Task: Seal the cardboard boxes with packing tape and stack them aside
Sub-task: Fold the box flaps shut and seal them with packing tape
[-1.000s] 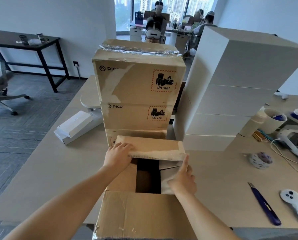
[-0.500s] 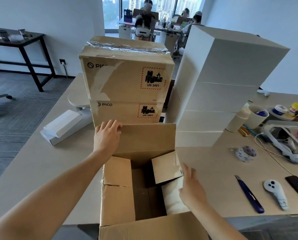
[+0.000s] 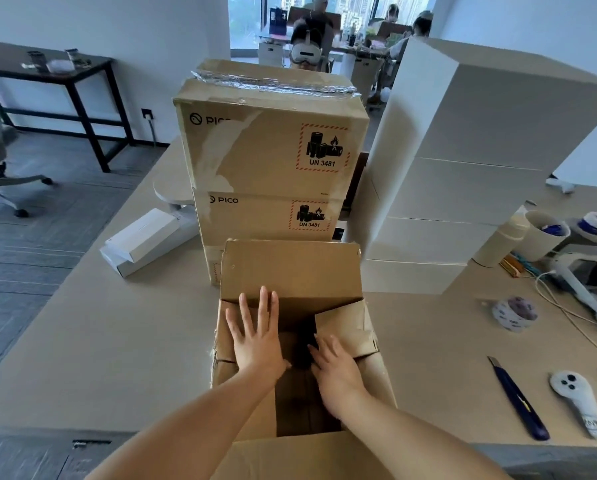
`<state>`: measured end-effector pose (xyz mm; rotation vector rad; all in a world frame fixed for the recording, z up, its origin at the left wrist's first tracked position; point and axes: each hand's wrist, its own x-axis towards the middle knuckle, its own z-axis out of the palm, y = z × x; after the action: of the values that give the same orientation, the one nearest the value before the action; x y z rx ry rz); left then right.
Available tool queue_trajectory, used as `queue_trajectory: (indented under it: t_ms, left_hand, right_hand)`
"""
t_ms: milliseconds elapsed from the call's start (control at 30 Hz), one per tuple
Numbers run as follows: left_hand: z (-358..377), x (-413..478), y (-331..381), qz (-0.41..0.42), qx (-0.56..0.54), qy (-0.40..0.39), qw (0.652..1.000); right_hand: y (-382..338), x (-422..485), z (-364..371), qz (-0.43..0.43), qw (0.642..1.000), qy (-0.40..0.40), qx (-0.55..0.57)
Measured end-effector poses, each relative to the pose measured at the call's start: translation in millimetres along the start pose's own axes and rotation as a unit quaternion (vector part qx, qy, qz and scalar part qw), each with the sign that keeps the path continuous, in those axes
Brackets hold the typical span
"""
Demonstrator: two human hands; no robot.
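Note:
An open cardboard box (image 3: pixel 291 271) stands on the table right in front of me, its far flap upright and its near flap hanging toward me. My left hand (image 3: pixel 259 336) lies flat with straight fingers on the left inner flap, pressing it down. My right hand (image 3: pixel 335 368) rests with straight fingers on the right inner flap, which is partly folded in. Behind the box rises a stack of sealed brown boxes (image 3: pixel 272 150), the top one taped. A roll of packing tape (image 3: pixel 514 313) lies on the table to the right.
A tall stack of white boxes (image 3: pixel 463 188) stands at the right. A blue utility knife (image 3: pixel 518 398) and a white controller (image 3: pixel 579 401) lie near the right front edge. Flat white boxes (image 3: pixel 141 240) lie left. Cups, cables and a headset crowd the far right. People sit behind.
My left hand left the far flap and came down onto the left inner flap. My right hand moved inward onto the right inner flap. The far flap still stands up.

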<state>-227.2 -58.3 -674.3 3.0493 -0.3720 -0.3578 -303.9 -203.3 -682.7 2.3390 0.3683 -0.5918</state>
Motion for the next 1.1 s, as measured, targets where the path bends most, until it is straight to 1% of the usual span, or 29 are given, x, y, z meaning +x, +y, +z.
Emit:
queue_trajectory:
  t_ms: [133, 233, 300, 433, 600, 667, 733, 800, 867, 1000, 1033, 1100]
  left_hand:
    - [7.7, -3.4, 1.2, 0.005, 0.055, -0.008, 0.998]
    - [4.4, -1.0, 1.0, 0.024, 0.063, -0.027, 0.997]
    - [-2.4, -0.3, 2.2, 0.032, 0.073, -0.042, 0.996]
    - [-29.1, 0.3, 6.6, 0.046, 0.129, -0.082, 0.987]
    - [-80.3, -0.3, 9.9, 0.064, 0.147, -0.096, 0.982]
    - [-100.6, -1.2, 5.0, 0.072, 0.137, -0.097, 0.983]
    - [-118.6, -1.3, -4.4, 0.077, 0.125, -0.083, 0.986]
    - [-133.0, -1.6, -14.9, 0.085, 0.137, -0.069, 0.984]
    - [-144.7, -4.6, -25.2, 0.095, 0.182, -0.061, 0.977]
    - [-156.1, -5.9, -47.4, 0.112, 0.321, -0.038, 0.94]
    - [-155.3, -4.4, -53.6, 0.113, 0.349, -0.044, 0.929]
    - [-150.6, -0.4, -65.1, 0.096, 0.37, -0.094, 0.919]
  right_hand:
    - [-1.6, 0.0, -2.4, -0.015, 0.995, -0.016, -0.094]
    - [0.2, -2.3, -5.9, -0.019, 0.994, -0.017, -0.103]
    - [2.8, -1.6, -13.4, -0.015, 0.997, -0.01, -0.078]
    - [14.3, -3.8, -40.9, -0.009, 1.0, 0.01, 0.021]
    - [40.5, -16.9, -74.2, -0.011, 0.988, 0.089, 0.124]
    - [51.5, -21.8, -83.8, -0.007, 0.983, 0.118, 0.141]
    - [64.1, -27.1, -91.1, 0.004, 0.983, 0.143, 0.116]
    - [75.8, -31.1, -94.7, 0.024, 0.984, 0.158, 0.085]
    - [84.7, -30.4, -95.0, 0.053, 0.984, 0.155, 0.072]
    - [92.8, -22.7, -89.0, 0.148, 0.983, 0.085, 0.071]
    - [93.6, -21.1, -83.7, 0.174, 0.979, 0.074, 0.079]
    - [95.0, -17.6, -69.7, 0.221, 0.966, 0.06, 0.122]
